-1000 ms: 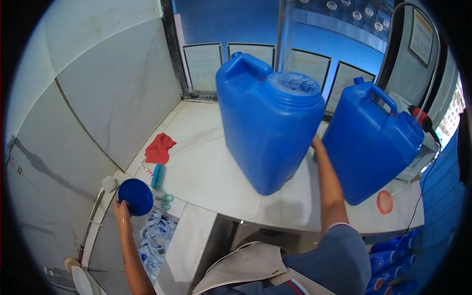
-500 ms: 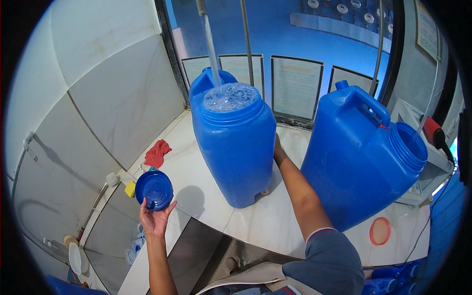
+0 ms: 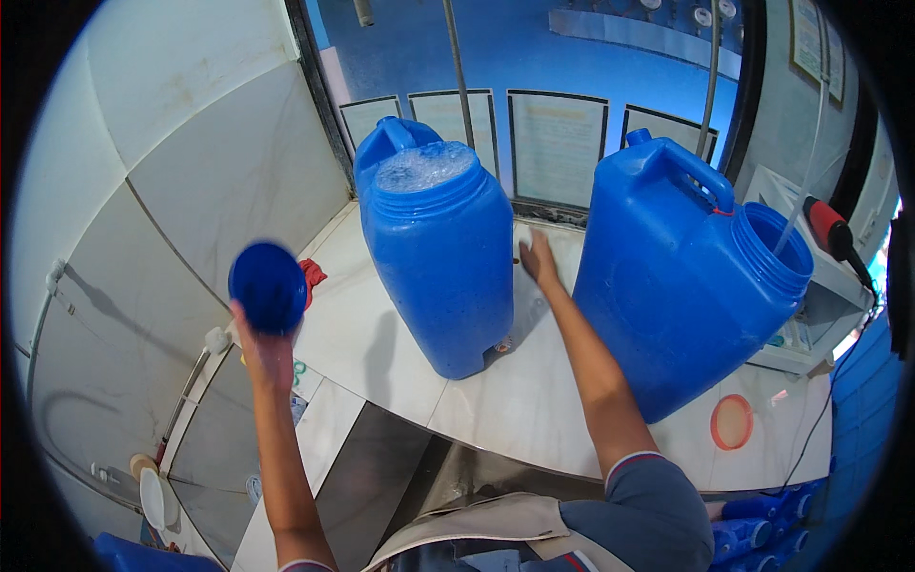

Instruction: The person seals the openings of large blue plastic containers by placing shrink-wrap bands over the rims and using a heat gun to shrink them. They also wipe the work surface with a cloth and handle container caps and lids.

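My left hand grips a round blue screw lid, raised to the left of the filled jug and blurred by motion. The blue water jug stands upright on the counter, its wide mouth full to the rim with bubbly water. Just right of this jug, apart from its side, is my right hand, fingers loosely spread and nothing seen in them. A second blue jug stands further right, with a thin clear hose hanging into its uncapped mouth.
Above the filled jug ends a pipe spout. A red cloth lies behind the lid, against the tiled wall. An orange ring-shaped lid rests on the white counter, front right. A red-and-black tool sits beside the right jug.
The water stream from the spout has stopped. My left hand has lifted the lid upward. My right hand has come away from the jug's side, and the view has shifted slightly.
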Demonstrator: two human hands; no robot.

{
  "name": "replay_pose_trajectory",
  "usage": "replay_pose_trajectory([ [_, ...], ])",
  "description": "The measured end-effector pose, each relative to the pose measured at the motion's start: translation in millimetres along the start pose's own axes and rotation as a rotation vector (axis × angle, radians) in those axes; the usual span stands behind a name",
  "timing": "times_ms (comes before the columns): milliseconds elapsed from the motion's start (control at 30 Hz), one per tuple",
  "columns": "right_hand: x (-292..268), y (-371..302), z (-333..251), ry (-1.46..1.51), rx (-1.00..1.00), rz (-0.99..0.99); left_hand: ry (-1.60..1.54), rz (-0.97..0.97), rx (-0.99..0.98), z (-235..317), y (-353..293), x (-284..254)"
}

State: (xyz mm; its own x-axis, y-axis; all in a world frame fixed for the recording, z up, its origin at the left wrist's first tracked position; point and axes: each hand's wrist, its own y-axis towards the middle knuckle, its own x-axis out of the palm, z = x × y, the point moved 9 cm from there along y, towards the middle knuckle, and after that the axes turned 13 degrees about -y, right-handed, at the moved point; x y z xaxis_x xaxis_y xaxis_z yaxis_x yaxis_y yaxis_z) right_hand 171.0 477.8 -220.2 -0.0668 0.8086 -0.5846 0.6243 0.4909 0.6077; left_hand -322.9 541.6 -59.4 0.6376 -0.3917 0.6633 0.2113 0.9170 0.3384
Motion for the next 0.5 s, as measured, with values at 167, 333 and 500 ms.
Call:
replay_pose_trajectory([
  [167,-139.0,84.9,-160.3,0.728,-0.135,-0.052,0.841,-0.565,0.401,18.9,21.8,157.1],
  [333,-194.6,89.3,-272.7,0.806,-0.491,-0.287,1.151,-0.966,0.385,-29.1,26.8,245.1],
  [500,-156.3,76.5,-281.2,0.699,-0.595,-0.423,1.118,-0.931,0.473,-45.9,26.9,237.9],
])
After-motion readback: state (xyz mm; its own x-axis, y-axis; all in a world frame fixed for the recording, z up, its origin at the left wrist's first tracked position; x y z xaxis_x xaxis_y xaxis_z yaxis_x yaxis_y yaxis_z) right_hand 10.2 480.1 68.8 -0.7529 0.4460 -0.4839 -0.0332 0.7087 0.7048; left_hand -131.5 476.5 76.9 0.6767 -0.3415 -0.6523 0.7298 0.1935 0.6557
